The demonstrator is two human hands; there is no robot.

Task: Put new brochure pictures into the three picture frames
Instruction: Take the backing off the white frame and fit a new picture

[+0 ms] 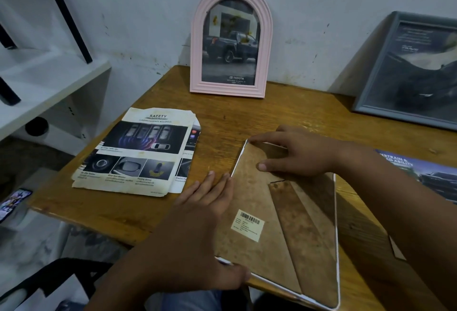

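Note:
A white-rimmed picture frame point(249, 201) lies face down on the wooden table point(247, 117), its brown backing board with a fold-out stand and barcode sticker facing up. My left hand point(197, 226) rests along the frame's left edge with straight fingers, thumb at its near rim. My right hand point(299, 152) lies on the frame's far end, fingertips at the top corner and thumb pressing the backing. A pink arched frame point(231, 41) holding a truck picture stands against the wall. A grey frame point(410, 70) leans at the right. Loose brochure pages point(141, 152) lie to the left.
Another brochure point(425, 174) lies at the table's right edge, partly under my right forearm. A white shelf unit point(49, 83) stands to the left of the table. A phone point(13, 201) sits low at the far left.

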